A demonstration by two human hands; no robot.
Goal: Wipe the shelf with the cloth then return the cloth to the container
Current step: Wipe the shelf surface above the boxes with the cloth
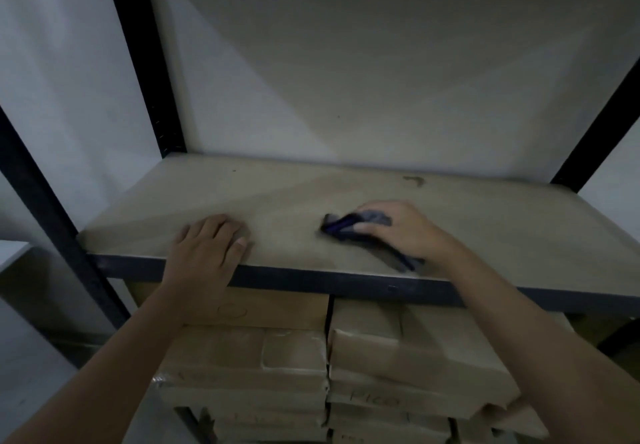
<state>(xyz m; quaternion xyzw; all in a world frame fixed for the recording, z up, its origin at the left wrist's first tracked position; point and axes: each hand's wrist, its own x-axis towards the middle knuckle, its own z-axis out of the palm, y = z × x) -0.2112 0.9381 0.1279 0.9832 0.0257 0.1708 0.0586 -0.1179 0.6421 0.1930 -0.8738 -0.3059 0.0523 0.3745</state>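
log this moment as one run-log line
step: wiping shelf | right hand: grips cloth on shelf | left hand: flat on shelf front | container: not in view | below: cardboard boxes

The tan matt board shelf (311, 201), black painted metal frame (145, 63), dark soft cloth (353, 227) and brown creased cardboard boxes (398, 350) all look dull.

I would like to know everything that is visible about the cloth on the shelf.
The cloth is dark, blue to grey, fabric by its look, bunched and blurred. It lies on the tan shelf board, right of the middle, near the front edge. The right hand grips it and presses it down; one end sticks out past the fingers, another trails under the wrist.
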